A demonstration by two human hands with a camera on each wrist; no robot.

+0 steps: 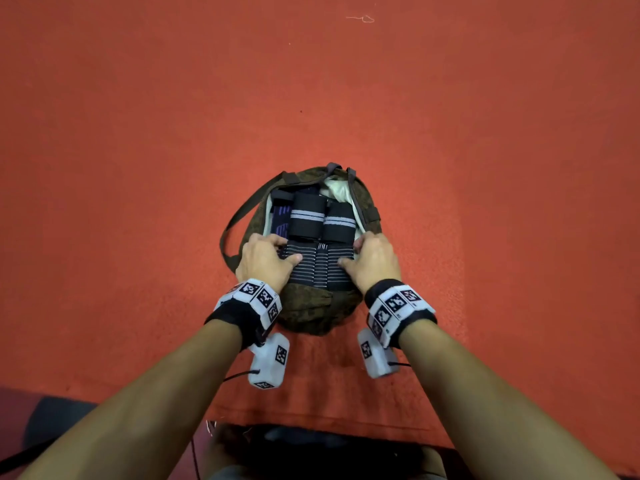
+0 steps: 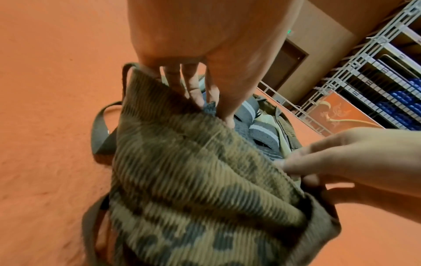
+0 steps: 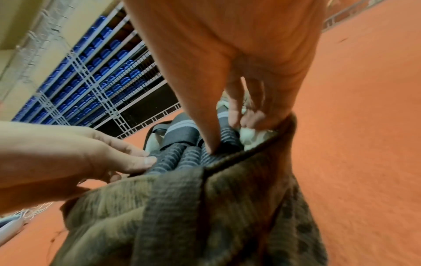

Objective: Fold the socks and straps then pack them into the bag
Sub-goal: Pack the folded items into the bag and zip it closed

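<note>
A camouflage bag (image 1: 311, 313) lies open on the red floor, its mouth facing up. Inside it lie two folded black straps, each with a grey band (image 1: 306, 216) (image 1: 339, 221), and a dark sock with purple marks (image 1: 280, 216). A folded black strap with thin white stripes (image 1: 317, 268) sits across the near side of the mouth. My left hand (image 1: 266, 258) grips its left end and my right hand (image 1: 372, 259) its right end. Both thumbs press on top, and the fingers curl down inside the bag rim (image 2: 193, 180). The right wrist view shows that striped strap (image 3: 182, 160) between both thumbs.
The bag's dark shoulder strap (image 1: 235, 220) loops out to the left on the red floor (image 1: 138, 168). A bit of thread (image 1: 360, 19) lies far ahead. Dark objects (image 1: 311, 445) sit near my body. Metal racks with blue items (image 2: 387, 90) stand behind a railing.
</note>
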